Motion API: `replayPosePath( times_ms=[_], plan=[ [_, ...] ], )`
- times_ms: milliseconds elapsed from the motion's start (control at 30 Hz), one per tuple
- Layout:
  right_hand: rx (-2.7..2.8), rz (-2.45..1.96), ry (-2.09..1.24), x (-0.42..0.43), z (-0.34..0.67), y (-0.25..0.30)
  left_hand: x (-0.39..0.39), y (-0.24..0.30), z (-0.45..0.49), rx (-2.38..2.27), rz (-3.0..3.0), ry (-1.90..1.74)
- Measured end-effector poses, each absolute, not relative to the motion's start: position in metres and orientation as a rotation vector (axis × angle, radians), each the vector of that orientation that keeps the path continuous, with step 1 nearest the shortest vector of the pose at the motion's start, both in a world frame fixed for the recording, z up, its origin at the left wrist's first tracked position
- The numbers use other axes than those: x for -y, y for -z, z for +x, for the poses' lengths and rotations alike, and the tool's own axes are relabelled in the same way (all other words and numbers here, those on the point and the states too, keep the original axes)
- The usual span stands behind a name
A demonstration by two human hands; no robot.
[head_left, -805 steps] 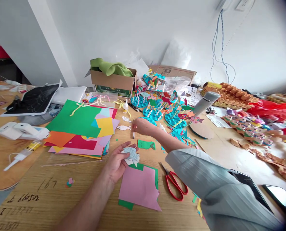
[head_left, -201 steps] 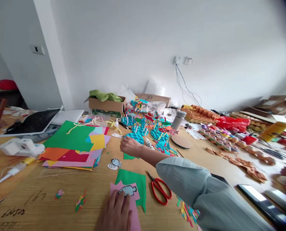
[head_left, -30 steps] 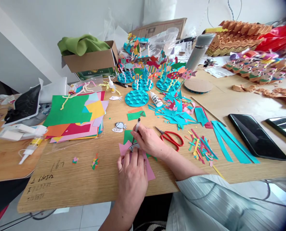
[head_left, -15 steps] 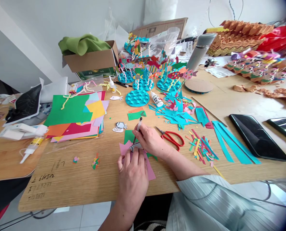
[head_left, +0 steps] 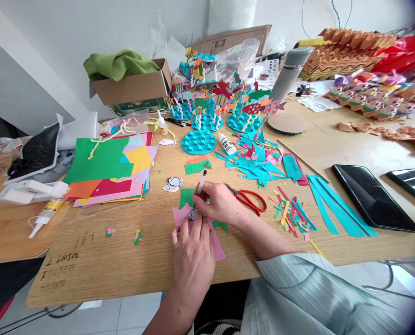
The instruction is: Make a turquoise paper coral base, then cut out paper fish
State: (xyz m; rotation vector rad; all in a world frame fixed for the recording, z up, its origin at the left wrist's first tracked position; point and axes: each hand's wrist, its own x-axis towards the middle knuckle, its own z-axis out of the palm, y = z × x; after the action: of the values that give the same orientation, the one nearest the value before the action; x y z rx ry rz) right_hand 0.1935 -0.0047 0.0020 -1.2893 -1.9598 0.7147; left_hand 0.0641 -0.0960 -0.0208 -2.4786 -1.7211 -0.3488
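Note:
My left hand (head_left: 192,256) rests on a sheet of pink paper (head_left: 218,252), which lies over green paper (head_left: 185,197). Its fingertips pin a small paper fish (head_left: 192,214), mostly hidden by both hands. My right hand (head_left: 216,201) grips a slim marker pen (head_left: 201,183) upright, its tip down at the fish. A second white paper fish cut-out (head_left: 171,184) lies just beyond the hands, on the wooden table (head_left: 89,265).
Red-handled scissors (head_left: 247,200) lie right of my right hand, beside teal paper scraps (head_left: 259,167) and coloured strips (head_left: 291,216). A stack of coloured paper (head_left: 106,165) is on the left. Teal paper fish displays (head_left: 198,142) stand beyond. Phones (head_left: 371,197) lie on the right.
My right hand and the marker have shifted slightly left over the fish, hiding more of it. Since the older frames, the view has tilted down, showing more of the table.

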Motion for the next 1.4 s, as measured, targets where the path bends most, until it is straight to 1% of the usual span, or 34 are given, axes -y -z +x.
replayPosePath(
  times_ms=[267,1400],
  plan=[
    [1.954,-1.356,-0.785,0.0032,0.1938,-0.0012,0.0949,0.0191,0.0647,1.701,-2.472,0.34],
    [1.952,-1.413,-0.707,0.0021,0.1951,0.0011,0.0951,0.0179,0.065,1.703,-2.497,0.342]
  ],
)
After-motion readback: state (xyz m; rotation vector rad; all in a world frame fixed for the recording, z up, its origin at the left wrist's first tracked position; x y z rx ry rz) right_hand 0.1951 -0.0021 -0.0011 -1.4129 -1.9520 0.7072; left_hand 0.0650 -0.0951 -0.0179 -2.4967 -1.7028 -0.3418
